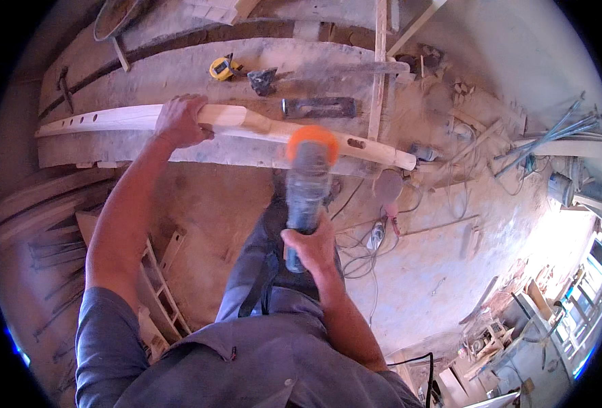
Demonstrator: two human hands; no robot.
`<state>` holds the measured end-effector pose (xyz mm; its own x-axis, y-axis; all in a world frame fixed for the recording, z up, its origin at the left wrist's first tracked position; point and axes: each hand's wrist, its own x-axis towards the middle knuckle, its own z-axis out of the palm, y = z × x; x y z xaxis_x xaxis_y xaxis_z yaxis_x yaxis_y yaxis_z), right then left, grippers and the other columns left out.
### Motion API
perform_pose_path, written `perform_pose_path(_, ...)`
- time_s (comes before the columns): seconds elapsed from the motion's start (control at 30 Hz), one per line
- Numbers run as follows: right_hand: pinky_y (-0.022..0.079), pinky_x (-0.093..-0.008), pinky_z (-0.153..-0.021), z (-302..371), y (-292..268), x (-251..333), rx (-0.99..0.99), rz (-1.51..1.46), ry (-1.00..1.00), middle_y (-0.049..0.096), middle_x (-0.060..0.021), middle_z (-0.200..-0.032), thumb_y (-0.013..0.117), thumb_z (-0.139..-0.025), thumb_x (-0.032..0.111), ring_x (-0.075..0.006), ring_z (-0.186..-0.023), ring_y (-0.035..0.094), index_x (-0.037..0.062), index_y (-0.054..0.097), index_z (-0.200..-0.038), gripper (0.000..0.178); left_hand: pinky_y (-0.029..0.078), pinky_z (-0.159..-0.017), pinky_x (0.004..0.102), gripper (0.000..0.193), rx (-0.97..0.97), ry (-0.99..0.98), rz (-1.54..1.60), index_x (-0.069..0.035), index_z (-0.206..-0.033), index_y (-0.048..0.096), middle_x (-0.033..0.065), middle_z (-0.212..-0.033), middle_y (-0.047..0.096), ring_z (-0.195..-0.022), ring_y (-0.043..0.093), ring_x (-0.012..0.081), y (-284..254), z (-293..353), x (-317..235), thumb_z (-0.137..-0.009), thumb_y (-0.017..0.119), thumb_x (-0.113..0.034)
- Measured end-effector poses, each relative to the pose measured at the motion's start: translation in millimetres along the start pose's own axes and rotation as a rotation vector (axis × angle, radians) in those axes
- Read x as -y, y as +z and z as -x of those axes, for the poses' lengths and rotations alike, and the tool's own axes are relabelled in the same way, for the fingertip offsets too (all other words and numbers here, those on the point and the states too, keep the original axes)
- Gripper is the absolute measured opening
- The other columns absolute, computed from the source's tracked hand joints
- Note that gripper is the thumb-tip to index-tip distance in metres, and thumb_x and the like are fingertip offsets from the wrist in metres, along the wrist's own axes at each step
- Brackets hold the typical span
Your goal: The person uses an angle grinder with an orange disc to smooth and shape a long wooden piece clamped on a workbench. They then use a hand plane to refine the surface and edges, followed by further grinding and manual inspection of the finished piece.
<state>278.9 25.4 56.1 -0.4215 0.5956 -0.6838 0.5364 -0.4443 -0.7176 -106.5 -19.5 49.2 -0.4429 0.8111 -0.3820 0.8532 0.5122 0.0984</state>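
Note:
A long, shaped wooden piece with several holes lies across the workbench. My left hand is closed around it left of its middle, pressing it from above. In my right hand I grip the dark body of an angle grinder, which is smeared by motion. Its round orange disc sits over the wood, just left of an oval slot; whether it touches the surface I cannot tell. Behind the wood lie a yellow tape measure, a dark lump and a dark tool with a metal end.
An upright wooden batten crosses the bench at right. Below the wood's right end are a round pinkish disc tool and looped cables. Stacked boards stand at left, a ladder-like frame beside my leg. Metal rods lie at far right.

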Motion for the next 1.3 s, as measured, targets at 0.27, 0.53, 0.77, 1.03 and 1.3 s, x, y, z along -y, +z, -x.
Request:
perform_pose_path(0.27,0.056,-0.0374,-0.079,6,10,-12,-0.047,-0.08,0.053,0.07,-0.0091,-0.095,0.083,-0.073,0.016,-0.0197,-0.086,0.067,0.0014,0.062,-0.113,0.048,0.053,-0.094,0.0491,0.063,-0.183,0.136,0.044,-0.007,-0.11,0.067,0.0139,-0.11,0.071,-0.107,0.067,0.0372,10,9,0,-0.058,0.098,-0.026)
perform_pose_path(0.53,0.058,-0.0376,-0.077,21,14,0,-0.15,-0.26,0.229,0.071,-0.0087,-0.093,0.083,-0.07,0.011,-0.02,-0.079,0.07,0.0028,0.066,-0.115,0.049,0.054,-0.085,0.0493,0.055,-0.26,0.182,0.077,-0.007,-0.105,0.066,0.0112,-0.1,0.069,-0.098,0.068,0.0365,15,23,0,-0.062,0.096,-0.022)
perform_pose_path(0.77,0.057,-0.0365,-0.074,12,30,-5,-0.161,-0.172,0.07,0.072,-0.0074,-0.091,0.082,-0.071,0.013,-0.0184,-0.078,0.07,0.0009,0.068,-0.11,0.043,0.055,-0.082,0.0491,0.051,-0.355,0.242,0.084,-0.008,-0.101,0.066,0.0115,-0.095,0.068,-0.095,0.068,0.0363,25,23,3,-0.062,0.095,-0.021)
perform_pose_path(1.03,0.057,-0.0341,-0.073,22,0,-4,-0.246,-0.371,0.106,0.072,-0.0085,-0.093,0.082,-0.07,0.01,-0.0184,-0.075,0.07,0.0006,0.068,-0.105,0.039,0.055,-0.079,0.0492,0.036,-0.442,0.264,0.068,-0.007,-0.097,0.065,0.0131,-0.095,0.068,-0.09,0.067,0.0374,38,32,9,-0.068,0.085,-0.014)
perform_pose_path(1.3,0.056,-0.0374,-0.076,23,31,21,-0.083,-0.15,0.158,0.072,-0.0079,-0.087,0.084,-0.07,0.014,-0.0198,-0.078,0.07,0.0009,0.069,-0.107,0.042,0.056,-0.089,0.0464,0.034,-0.639,0.294,0.038,-0.005,-0.102,0.069,0.0109,-0.109,0.073,-0.101,0.07,0.0343,68,46,12,-0.068,0.072,-0.007)
